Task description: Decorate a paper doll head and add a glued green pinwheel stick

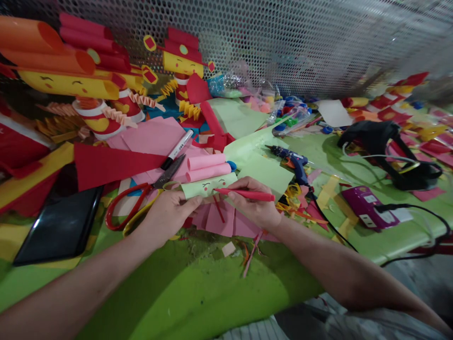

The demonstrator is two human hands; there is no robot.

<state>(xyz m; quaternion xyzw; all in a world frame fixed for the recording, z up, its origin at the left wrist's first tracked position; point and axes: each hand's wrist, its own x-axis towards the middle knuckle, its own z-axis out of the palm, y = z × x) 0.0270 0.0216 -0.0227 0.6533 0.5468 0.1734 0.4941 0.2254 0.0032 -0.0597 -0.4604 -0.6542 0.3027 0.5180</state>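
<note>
A pale green paper roll (194,189) with a drawn face of closed eyes and red cheeks lies in front of me, two pink paper rolls (208,170) along its top. My left hand (170,212) pinches its left end between thumb and fingers. In my right hand (256,208) is a red marker (255,194), its tip on the face between the cheeks. Just left of the roll lie red-handled scissors (129,200), partly under my left hand, and a black-and-white marker (177,149). Pink paper sheets (215,222) are spread beneath.
Finished paper figures (182,61) stand at the back left before a perforated metal screen (255,38). A black tablet (62,217) lies left. On the right are a glue gun (295,163) with its cord, a purple power box (368,208) and a black strapped device (392,151).
</note>
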